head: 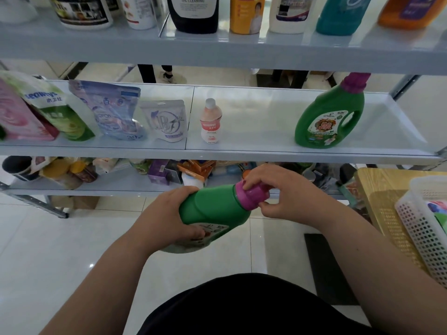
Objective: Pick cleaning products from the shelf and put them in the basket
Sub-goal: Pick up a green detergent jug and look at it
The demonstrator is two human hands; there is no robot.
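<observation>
Over open floor before the shelf edge, left fingers wrap the green bottle, right fingers pinch its cap.

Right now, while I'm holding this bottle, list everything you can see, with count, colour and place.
green bottle: one, green with magenta cap, held tilted in front of the bottom shelf
green jug: one, same colours, upright, right end of middle shelf
small bottle: one, pink and white, centre of middle shelf
pouches: at least four, pink, green, blue, white, left of middle shelf
top-shelf bottles: about eight, mixed colours, tops cut off
mixed packages: many, various colours, bottom shelf
basket: one, white, perforated, on the table
wooden table: one, light wood, far right
left hand: grips the green bottle's body
right hand: grips the cap
</observation>
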